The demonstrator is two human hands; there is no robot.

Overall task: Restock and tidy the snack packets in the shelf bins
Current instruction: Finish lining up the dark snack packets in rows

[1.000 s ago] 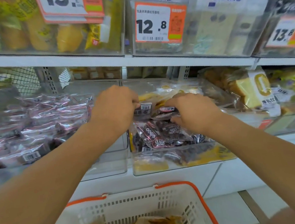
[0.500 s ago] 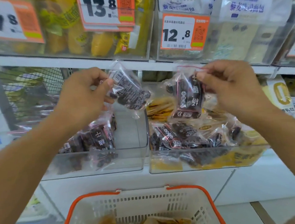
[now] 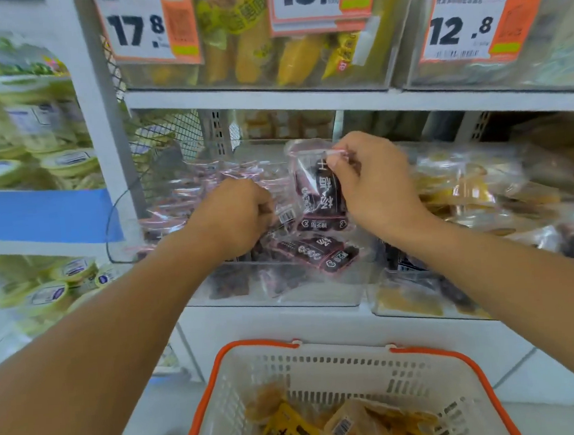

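My right hand (image 3: pixel 372 190) pinches the top edge of a dark purple snack packet (image 3: pixel 318 194) and holds it upright over the left clear bin (image 3: pixel 284 293). My left hand (image 3: pixel 237 217) is down inside that bin with curled fingers on another packet (image 3: pixel 287 215) with a barcode label. Several more purple packets (image 3: pixel 312 249) lie in the bin. The right clear bin (image 3: pixel 409 307) holds mixed yellow and dark packets.
A white basket with orange rim (image 3: pixel 254 348) sits below, holding yellow packets (image 3: pixel 289 433). The upper shelf (image 3: pixel 338 100) carries bins with price tags 17.8, 13.8 and 12.8. Stacked tubs (image 3: pixel 65 162) fill the shelves at left.
Both hands carried their purple packets left from the right bin to the left bin. My left hand went down into the bin; my right hand holds its packet above it.
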